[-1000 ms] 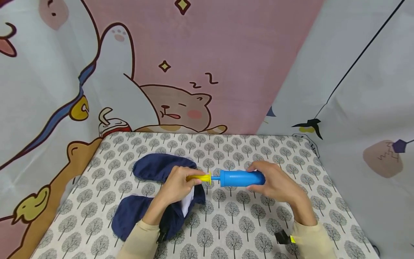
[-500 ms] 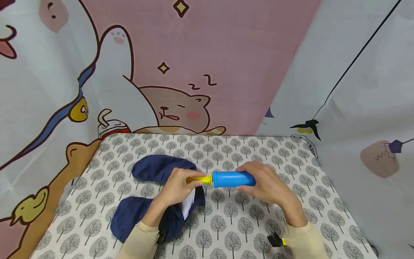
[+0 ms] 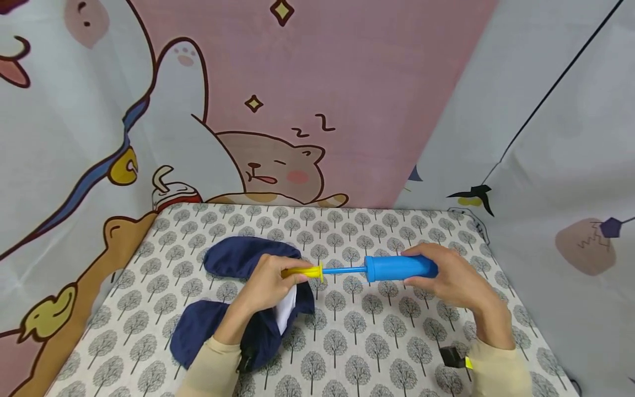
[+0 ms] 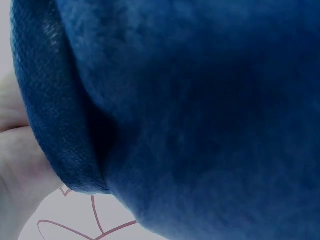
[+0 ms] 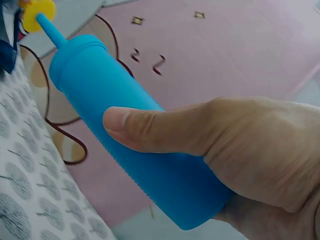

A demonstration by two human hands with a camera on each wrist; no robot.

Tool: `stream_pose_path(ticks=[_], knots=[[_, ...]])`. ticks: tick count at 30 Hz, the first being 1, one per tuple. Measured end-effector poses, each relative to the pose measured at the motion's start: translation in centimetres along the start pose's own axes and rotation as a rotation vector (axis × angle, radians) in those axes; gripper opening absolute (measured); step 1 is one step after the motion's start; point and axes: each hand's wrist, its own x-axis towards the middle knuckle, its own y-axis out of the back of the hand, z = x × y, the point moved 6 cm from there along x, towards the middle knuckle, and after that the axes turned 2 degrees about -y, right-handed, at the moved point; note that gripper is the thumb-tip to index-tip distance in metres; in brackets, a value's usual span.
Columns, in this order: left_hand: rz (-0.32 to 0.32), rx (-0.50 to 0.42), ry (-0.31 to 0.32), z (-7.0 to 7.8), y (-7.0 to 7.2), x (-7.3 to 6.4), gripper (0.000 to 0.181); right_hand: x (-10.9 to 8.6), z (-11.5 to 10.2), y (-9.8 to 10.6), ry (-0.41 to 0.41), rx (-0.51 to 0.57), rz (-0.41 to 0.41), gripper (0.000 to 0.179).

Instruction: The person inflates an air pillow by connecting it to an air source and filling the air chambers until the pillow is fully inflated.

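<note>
A hand air pump with a blue barrel [image 3: 401, 268] is held level above the table by both hands. My right hand [image 3: 453, 275] wraps round the barrel's right end, its thumb along the side in the right wrist view. The thin blue rod [image 3: 344, 270] stands well out of the barrel. My left hand [image 3: 268, 281] pinches the yellow end piece [image 3: 305, 272] on the rod's left end. Under and beside that hand lies a navy U-shaped cushion [image 3: 248, 256], with a white patch [image 3: 285, 311] showing near its middle. Navy fabric [image 4: 200, 125] fills most of the left wrist view.
The table cloth [image 3: 357, 325] has a grey tree print. Curtains with cartoon animals [image 3: 283, 165] hang behind the table and along both sides. A black strap piece with a yellow tab [image 3: 452, 357] sits by the right sleeve.
The right hand first pushed the blue barrel left until the rod was inside, then drew it back right, farther than before. The left hand and yellow end piece stayed nearly in place.
</note>
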Motion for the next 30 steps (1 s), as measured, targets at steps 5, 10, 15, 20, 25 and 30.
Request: stream_pose_path(ticks=[5,10,15,20,25,30], knots=[[0.001,-0.002,0.005,-0.1,0.0,0.0,0.028,-0.8,1.6,0.9,-0.050,0.025,-0.007,0.054],[-0.010,-0.020,0.005,0.0,-0.4,0.1,0.028,-0.8,1.4,1.1,-0.038,0.021,0.033,0.054],[0.016,-0.019,0.019,0.2,-0.5,0.1,0.026,0.2,-0.3,0.1,0.020,0.003,0.068,0.055],[0.034,-0.010,0.022,0.4,-0.5,0.2,0.025,1.0,-2.1,-1.3,0.051,0.001,0.067,0.054],[0.037,-0.006,0.036,0.4,-0.5,0.2,0.025,1.7,-3.9,-2.7,0.094,-0.015,0.080,0.052],[0.041,-0.013,0.033,0.3,-0.7,0.1,0.025,2.1,-5.4,-3.8,0.126,-0.025,0.109,0.052]])
